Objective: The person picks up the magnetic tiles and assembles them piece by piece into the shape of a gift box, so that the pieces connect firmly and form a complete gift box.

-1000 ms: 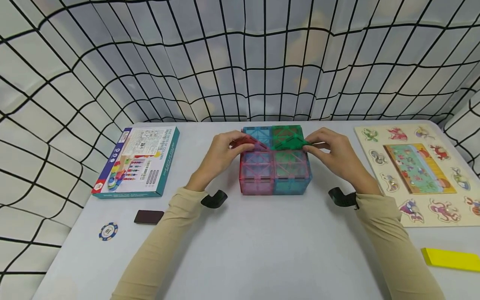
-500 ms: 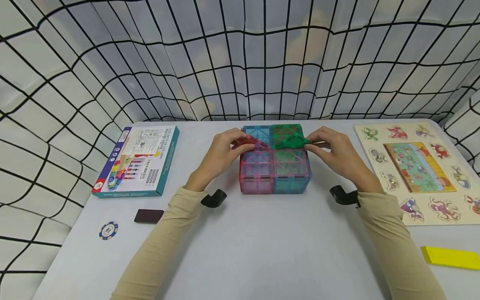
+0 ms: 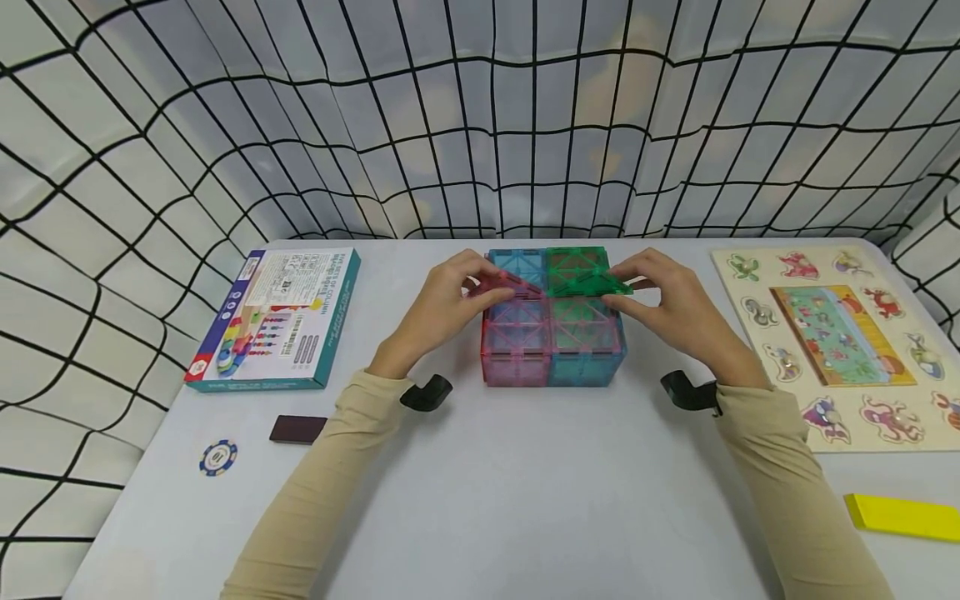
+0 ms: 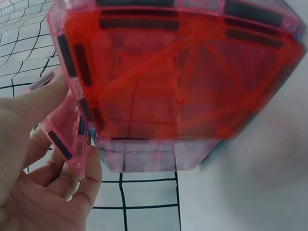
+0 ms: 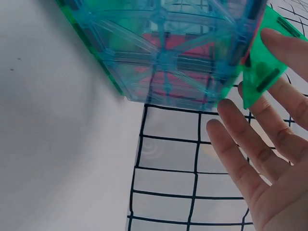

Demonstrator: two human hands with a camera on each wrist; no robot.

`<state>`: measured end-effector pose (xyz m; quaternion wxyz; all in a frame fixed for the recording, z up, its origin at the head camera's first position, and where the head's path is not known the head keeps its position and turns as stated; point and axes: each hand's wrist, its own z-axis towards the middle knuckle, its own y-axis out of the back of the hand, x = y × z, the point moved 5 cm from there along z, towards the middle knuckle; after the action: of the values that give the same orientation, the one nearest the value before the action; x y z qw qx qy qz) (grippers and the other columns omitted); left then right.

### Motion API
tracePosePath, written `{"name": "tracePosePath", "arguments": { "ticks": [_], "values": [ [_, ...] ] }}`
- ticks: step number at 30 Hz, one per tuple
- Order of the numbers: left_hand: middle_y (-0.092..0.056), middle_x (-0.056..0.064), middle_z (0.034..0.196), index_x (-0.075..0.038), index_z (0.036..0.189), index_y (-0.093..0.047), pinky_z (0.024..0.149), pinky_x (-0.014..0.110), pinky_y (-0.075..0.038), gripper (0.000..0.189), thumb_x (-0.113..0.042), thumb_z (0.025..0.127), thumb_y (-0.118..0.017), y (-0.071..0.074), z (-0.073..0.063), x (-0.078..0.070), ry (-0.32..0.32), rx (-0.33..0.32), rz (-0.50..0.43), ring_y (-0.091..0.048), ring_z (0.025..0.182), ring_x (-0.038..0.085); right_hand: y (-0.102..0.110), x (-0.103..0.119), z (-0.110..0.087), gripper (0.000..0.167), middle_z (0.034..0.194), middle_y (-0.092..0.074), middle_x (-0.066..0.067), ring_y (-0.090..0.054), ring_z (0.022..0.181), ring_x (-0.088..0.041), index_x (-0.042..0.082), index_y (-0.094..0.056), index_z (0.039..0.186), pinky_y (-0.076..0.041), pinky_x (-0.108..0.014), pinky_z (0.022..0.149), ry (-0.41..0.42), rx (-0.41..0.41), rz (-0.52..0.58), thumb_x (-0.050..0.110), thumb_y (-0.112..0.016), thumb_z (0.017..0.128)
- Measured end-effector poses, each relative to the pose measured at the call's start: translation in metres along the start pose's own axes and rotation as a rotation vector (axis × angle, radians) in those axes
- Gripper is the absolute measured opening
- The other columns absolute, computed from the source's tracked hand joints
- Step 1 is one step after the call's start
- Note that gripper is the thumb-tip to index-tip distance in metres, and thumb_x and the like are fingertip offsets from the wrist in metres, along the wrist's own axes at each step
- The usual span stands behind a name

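Note:
A low box built of translucent magnetic tiles point(image 3: 517, 372) stands mid-table, with pink and blue front walls. Its top has blue and green squares at the back, pinkish ones in front. At its left side my left hand point(image 3: 438, 307) pinches a pink triangular tile point(image 4: 67, 132), which leans over the top. On the other side my right hand point(image 3: 675, 307) holds a green triangular tile point(image 5: 263, 65) between thumb and fingers, tilted over the green square. In the right wrist view the other fingers are spread. Whether either triangle touches the box's top is unclear.
To the left lie a boxed toy point(image 3: 281, 321), a dark flat block point(image 3: 297, 429) and a poker chip point(image 3: 218, 457). On the right are a wooden picture puzzle board point(image 3: 847, 342) and a yellow block point(image 3: 903, 517). Black netting point(image 3: 532, 133) rises behind the table.
The green triangle has shifted slightly to the right, its corner now showing between the right thumb and fingers. The left hand keeps its hold on the pink triangle, almost still.

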<state>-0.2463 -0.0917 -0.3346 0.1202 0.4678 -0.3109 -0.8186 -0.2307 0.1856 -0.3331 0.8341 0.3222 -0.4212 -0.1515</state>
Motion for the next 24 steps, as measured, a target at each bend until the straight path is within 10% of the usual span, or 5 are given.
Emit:
{"name": "tracePosePath", "arguments": {
  "ticks": [13, 18, 24],
  "values": [
    [-0.053, 0.011, 0.135, -0.005, 0.147, -0.051, 0.099, 0.042, -0.048, 0.068, -0.034, 0.093, -0.081, 0.031, -0.020, 0.006, 0.176, -0.044, -0.012, -0.053, 0.119, 0.027, 0.033, -0.004, -0.013, 0.037, 0.131, -0.061, -0.020, -0.059, 0.122, -0.039, -0.002, -0.061, 0.136, -0.047, -0.059, 0.103, -0.188, 0.019, 0.002, 0.016, -0.067, 0.105],
    [-0.046, 0.014, 0.149, -0.008, 0.159, -0.033, 0.110, 0.050, -0.045, 0.084, -0.046, 0.096, -0.073, 0.030, -0.047, 0.016, 0.360, 0.100, -0.109, -0.050, 0.132, 0.032, 0.032, -0.015, -0.034, 0.043, 0.140, -0.059, -0.024, -0.059, 0.126, -0.044, -0.004, -0.058, 0.140, -0.049, -0.062, 0.102, -0.360, 0.207, 0.007, 0.028, -0.057, 0.110],
    [-0.035, 0.020, 0.160, -0.001, 0.164, -0.020, 0.115, 0.051, -0.043, 0.099, -0.031, 0.093, -0.082, -0.002, -0.078, 0.021, 0.432, 0.293, -0.182, -0.046, 0.143, 0.038, -0.007, -0.009, -0.055, 0.063, 0.154, -0.046, -0.030, -0.050, 0.138, -0.049, -0.008, -0.039, 0.155, -0.045, -0.062, 0.109, -0.352, 0.450, 0.192, 0.021, -0.065, 0.105]
  ]
}}
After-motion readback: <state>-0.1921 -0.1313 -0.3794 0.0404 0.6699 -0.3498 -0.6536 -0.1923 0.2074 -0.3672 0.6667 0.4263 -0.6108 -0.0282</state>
